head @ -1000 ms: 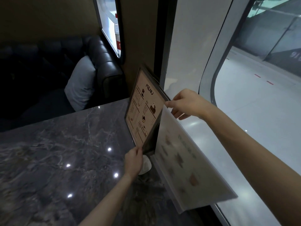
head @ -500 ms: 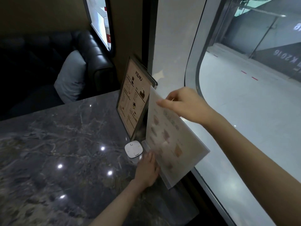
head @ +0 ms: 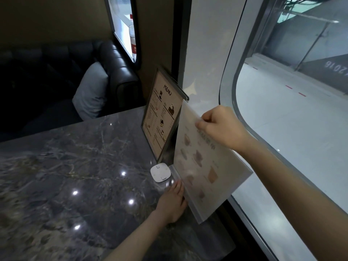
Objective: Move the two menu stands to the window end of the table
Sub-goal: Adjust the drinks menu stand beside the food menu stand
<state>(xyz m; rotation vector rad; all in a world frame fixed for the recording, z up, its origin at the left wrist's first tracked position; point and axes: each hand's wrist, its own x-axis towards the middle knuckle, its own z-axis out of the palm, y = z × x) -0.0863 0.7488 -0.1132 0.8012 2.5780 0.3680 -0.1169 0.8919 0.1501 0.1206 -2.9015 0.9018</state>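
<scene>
Acrylic menu stand (head: pixel 205 166) pinched by both hands.

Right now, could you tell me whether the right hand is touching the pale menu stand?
Touching. The head view shows the right hand with its fingers pinching the top edge of the pale menu stand, no gap between them.

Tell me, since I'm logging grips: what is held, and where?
The right hand pinches the pale frosted menu stand at its top edge; the left hand steadies its base.

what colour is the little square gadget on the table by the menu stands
White, seen in the head view: the small square device with rounded corners, on the dark marble table.
</scene>
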